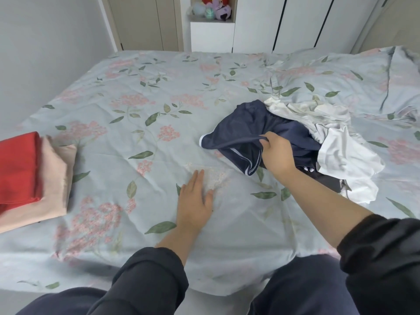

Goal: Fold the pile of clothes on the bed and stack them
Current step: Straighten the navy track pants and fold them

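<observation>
Red folded piece (17, 164) lies on top of a pale pink folded one (54, 178) at the left edge of the bed (147, 87), toward its near side. That's the stack so far: 2 items, both squared off. Rest is not done: unfolded pile sits on the bed's right half, approx mid-depth, w/ a navy garment (238, 133) at its left side, crumpled white clothes (341, 151) touching it on the right, and sth dark (327, 180) poking out under the white, can't tell what. So I'd judge maybe a third through, prob less; at least 3 pieces left, exact count hidden in the heap.

Right hand (278, 153) is over the pile, fingers curled and clamped on a fold of the navy fabric near its white-piped hem; the cloth is bunched and lifted a bit at that spot, the rest lying on the bed. Left hand (195, 198) lies flat on bare sheet toward the bed's near edge, centre, fingers straight and close together, holding nothing. Looks like navy is next to be spread there.
</observation>
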{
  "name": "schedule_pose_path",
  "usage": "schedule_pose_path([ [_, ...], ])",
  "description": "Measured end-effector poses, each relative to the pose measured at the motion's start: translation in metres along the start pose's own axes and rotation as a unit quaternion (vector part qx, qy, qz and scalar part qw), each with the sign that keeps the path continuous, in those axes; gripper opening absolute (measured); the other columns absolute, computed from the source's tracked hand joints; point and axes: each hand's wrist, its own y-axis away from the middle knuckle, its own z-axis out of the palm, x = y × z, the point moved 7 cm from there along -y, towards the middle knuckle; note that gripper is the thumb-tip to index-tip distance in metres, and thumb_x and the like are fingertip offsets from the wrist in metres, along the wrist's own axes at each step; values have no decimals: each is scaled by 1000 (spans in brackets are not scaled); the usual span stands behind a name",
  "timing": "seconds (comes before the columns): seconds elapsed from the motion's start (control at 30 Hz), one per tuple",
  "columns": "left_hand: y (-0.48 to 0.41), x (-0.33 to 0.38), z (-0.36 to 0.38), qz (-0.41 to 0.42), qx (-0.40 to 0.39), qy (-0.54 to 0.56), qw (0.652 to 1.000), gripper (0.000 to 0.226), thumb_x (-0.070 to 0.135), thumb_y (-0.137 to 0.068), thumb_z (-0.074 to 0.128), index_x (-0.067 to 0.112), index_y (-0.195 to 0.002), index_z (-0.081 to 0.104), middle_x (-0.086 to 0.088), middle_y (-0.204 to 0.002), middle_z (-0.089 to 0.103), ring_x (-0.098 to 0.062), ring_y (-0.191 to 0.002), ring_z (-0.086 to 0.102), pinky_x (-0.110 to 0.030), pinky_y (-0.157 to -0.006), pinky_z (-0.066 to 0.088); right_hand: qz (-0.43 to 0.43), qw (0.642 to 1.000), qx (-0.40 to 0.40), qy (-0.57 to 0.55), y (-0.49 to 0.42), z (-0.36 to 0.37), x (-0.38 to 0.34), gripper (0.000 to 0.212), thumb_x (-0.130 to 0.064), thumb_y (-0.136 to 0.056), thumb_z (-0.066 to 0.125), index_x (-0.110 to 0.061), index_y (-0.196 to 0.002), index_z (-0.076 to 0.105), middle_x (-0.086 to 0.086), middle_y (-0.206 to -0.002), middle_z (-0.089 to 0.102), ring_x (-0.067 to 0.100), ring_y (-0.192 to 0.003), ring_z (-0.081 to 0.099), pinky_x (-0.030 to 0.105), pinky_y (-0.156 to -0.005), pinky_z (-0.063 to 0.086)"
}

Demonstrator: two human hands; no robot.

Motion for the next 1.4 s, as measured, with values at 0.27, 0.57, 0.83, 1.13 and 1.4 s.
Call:
schedule_pose_path([
  [0.27,8,-12,-33,-52,164,210,962,63,33,-94,33,11,-150,14,-6,-157,16,-17,-145,15,-31,-118,13,-124,970,-196,-68,57,15,-53,21,-10,-92,56,-9,-71,52,1,-65,53,16,-61,47,25,-58,33],
  [0.57,5,4,-11,33,17,-7,999,66,51,-91,14,23,-150,15,-2,-158,13,-18,-146,9,-35,-120,1,-71,929,-164,324,34,31,29,30,-15,-83,58,-13,-113,56,12,-158,5,29,-145,4,57,-112,3],
  [0.83,4,6,-21,30,45,13,998,59,41,-94,20,19,-149,19,-5,-158,14,-18,-147,8,-46,-118,9,-55,975,-201,71,64,46,-7,23,12,-70,44,0,-87,53,15,-95,56,33,-89,55,34,-75,41],
  [1.13,-13,-22,-31,-32,-64,-52,996,63,47,-96,36,26,-151,14,2,-148,36,-18,-140,24,-51,-115,2,-126,903,-409,-50,111,55,-67,25,-50,-75,62,-26,-82,66,-16,-81,65,-2,-75,59,13,-68,43],
  [1.4,-4,-4,-30,63,-150,-310,937,30,21,-92,45,12,-121,50,-7,-117,55,-25,-109,49,-33,-78,38,15,936,-248,248,56,58,37,90,-52,-81,63,-15,-149,17,15,-127,55,34,-119,48,45,-105,30],
])
